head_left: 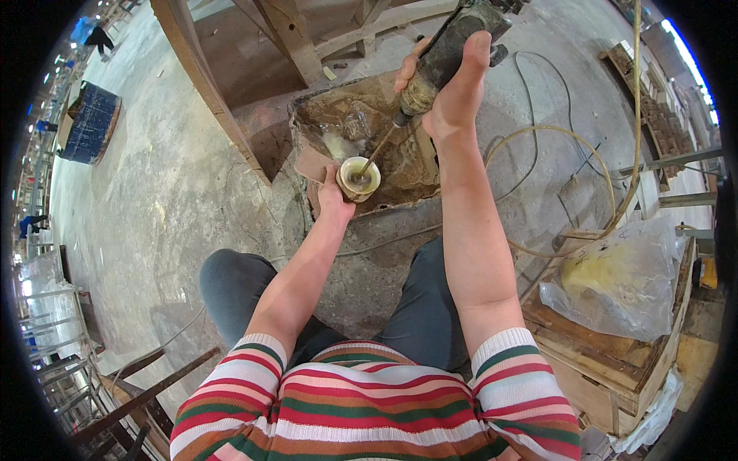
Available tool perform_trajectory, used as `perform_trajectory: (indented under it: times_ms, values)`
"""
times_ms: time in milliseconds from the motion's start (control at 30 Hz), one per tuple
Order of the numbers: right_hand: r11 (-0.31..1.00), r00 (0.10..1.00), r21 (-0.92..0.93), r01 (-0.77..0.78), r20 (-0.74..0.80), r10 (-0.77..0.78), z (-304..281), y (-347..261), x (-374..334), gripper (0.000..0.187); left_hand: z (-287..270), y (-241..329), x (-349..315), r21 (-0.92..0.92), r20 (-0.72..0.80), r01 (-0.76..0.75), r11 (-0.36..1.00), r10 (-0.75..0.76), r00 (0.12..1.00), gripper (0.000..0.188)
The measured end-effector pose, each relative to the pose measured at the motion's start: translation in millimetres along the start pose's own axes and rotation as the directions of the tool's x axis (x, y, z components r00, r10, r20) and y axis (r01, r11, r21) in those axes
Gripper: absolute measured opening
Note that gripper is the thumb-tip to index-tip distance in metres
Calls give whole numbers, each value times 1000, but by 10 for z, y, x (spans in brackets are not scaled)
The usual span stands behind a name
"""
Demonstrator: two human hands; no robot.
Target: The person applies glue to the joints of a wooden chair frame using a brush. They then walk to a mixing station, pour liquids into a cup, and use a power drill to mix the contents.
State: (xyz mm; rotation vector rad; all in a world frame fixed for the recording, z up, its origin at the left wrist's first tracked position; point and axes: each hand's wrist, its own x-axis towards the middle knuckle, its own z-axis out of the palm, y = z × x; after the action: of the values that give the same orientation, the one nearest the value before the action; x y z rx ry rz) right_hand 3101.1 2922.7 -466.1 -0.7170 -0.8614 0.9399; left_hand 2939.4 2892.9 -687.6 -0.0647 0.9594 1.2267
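My left hand (335, 196) is closed round a small pale cup (344, 183) with greenish-yellow liquid (364, 184) in it. A thin rod (382, 144) reaches down into the liquid at a slant. It is fixed in the nose of a dark, dirty power drill (453, 50), which my right hand (455, 96) grips, its thumb lying along the body. Beneath the cup and drill is a shallow, grimy tray (411, 180) crusted with brown residue. A pinkish-brown flat piece (311, 162) shows beside my left fingers.
A wooden frame (211, 84) stands beyond the tray. Yellow hose (611, 211) and dark cable (530, 115) curve across the floor at the right. On a wooden crate (588, 349) at the right lies a clear plastic bag (623, 276) with yellowish contents. A blue drum (91, 123) stands far left.
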Motion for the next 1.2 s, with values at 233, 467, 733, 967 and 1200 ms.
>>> perform_trajectory:
  times_ms: [233, 467, 733, 967, 1200]
  values:
    - [1000, 1000, 19, -13, -1, 13, -16, 36, 26, 69, -21, -9, 36, 7, -7, 4, 1000, -4, 1000, 35]
    - [1000, 1000, 5, -11, 13, 11, -4, 58, 30, 69, -36, -7, 62, -19, -21, -2, 1000, 1, 1000, 34]
    - [1000, 1000, 6, -23, 7, 23, -13, 77, 46, 68, -44, -25, 90, -13, -25, -25, 1000, 25, 999, 33]
    - [1000, 999, -11, -25, -23, 25, -53, 99, 53, 65, 51, -51, 24, 4, -56, -1, 1000, 2, 998, 34]
    - [1000, 1000, 11, -27, -8, 27, -31, 115, 67, 66, 19, -28, 48, -3, -50, -7, 1000, 7, 999, 33]
